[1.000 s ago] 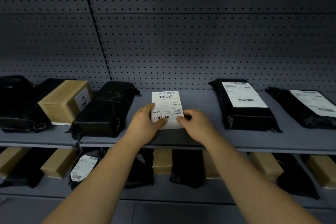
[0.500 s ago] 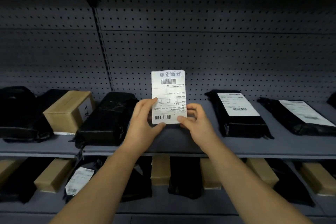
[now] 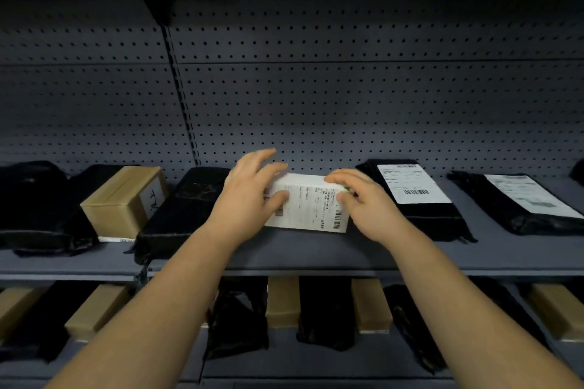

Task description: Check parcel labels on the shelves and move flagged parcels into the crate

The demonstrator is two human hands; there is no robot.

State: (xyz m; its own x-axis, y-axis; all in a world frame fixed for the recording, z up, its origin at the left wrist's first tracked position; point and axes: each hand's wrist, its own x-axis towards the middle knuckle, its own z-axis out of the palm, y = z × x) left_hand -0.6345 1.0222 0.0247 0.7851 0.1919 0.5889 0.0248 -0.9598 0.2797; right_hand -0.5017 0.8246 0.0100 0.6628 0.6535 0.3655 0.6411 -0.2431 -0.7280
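Item: white labelled parcel (image 3: 308,204), back on shelf (image 3: 284,254) mid-front.
Upright earlier; my left hand (image 3: 245,199) and right hand (image 3: 368,204) loosely clasp its ends — apparently unflagged.

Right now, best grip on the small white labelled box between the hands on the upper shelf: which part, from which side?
Probably the two short ends, one from each side. The small white labelled box lies with its long side across the upper shelf, so its ends face the left hand and right hand, which already flank it. The black bagged parcels beside it stand apart, leaving finger room.
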